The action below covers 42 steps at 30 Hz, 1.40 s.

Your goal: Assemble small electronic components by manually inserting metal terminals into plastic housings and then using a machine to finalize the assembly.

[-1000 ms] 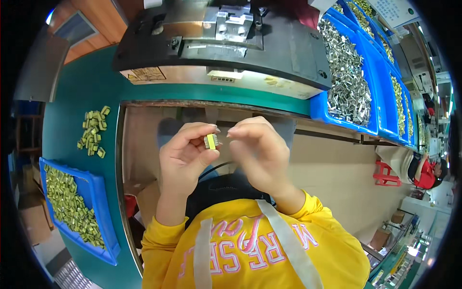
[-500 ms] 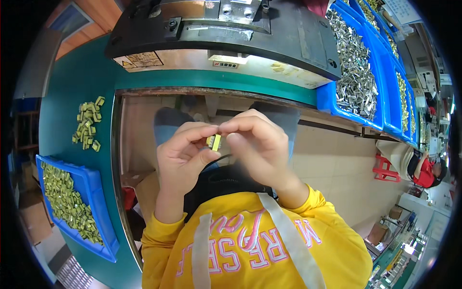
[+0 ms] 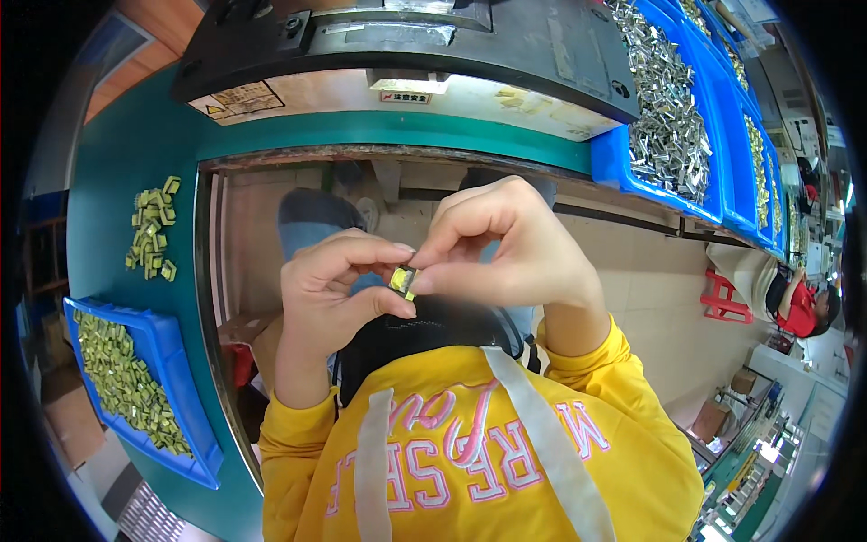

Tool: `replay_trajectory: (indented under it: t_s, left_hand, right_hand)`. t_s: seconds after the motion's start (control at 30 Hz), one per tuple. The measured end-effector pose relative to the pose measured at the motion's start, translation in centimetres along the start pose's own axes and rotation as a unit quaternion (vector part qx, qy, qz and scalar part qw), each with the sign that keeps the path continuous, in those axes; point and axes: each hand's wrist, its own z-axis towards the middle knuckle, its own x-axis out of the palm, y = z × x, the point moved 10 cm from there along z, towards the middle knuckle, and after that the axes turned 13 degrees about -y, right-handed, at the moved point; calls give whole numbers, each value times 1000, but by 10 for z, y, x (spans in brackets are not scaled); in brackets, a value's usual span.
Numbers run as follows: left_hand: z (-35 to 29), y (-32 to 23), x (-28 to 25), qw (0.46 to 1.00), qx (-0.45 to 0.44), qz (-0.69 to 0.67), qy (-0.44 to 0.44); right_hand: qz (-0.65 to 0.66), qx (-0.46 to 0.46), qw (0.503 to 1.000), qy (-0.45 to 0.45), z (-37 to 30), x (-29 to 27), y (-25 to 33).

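In front of my body, above my lap, my left hand (image 3: 330, 287) pinches a small yellow transformer (image 3: 401, 279) between thumb and forefinger. It is a block with a yellow face and dark edges. My right hand (image 3: 519, 253) closes on the same block from the right, thumb and forefinger at its side. A greyish strip shows on the block next to the right thumb; whether it is a separate metal clip I cannot tell. The right hand's lower edge is smeared by motion.
A black-topped machine (image 3: 406, 45) stands ahead. At the right, a blue bin (image 3: 610, 167) holds silvery metal clips. On the green table (image 3: 108, 217) at the left lie several loose yellow transformers (image 3: 152, 230), beside a blue tray (image 3: 200, 397) full of them. A person in red (image 3: 799, 307) sits far right.
The transformer has turned in my fingers, showing a different face. My right hand has swung round, its thumb now pressing on the block's side. The view has shifted slightly.
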Motion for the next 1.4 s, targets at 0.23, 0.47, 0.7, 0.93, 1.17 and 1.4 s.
replay_trajectory:
  t_s: [0.23,0.47,0.7,0.93,1.17,1.4]
  left_hand:
    - [-4,8,3,996,-55,70,25]
    - [-7,15,-2,995,-80,49,35]
    - [-11,34,-13,979,-186,-69,-33]
    - [0,40,-12,977,-154,-145,-18]
    - [-1,44,-10,972,-151,-179,6]
    - [-2,44,4,966,-179,-180,42]
  right_hand:
    - [-53,-16,998,10,-6,3,-6]
    - [-31,25,998,58,-5,12,-14]
    - [-70,-92,993,-21,-3,-5,-3]
    - [-33,-19,993,-110,-8,-18,-20]
    - [-31,-58,995,-77,-8,-5,-11]
    - [58,-39,997,-22,-7,11,-19]
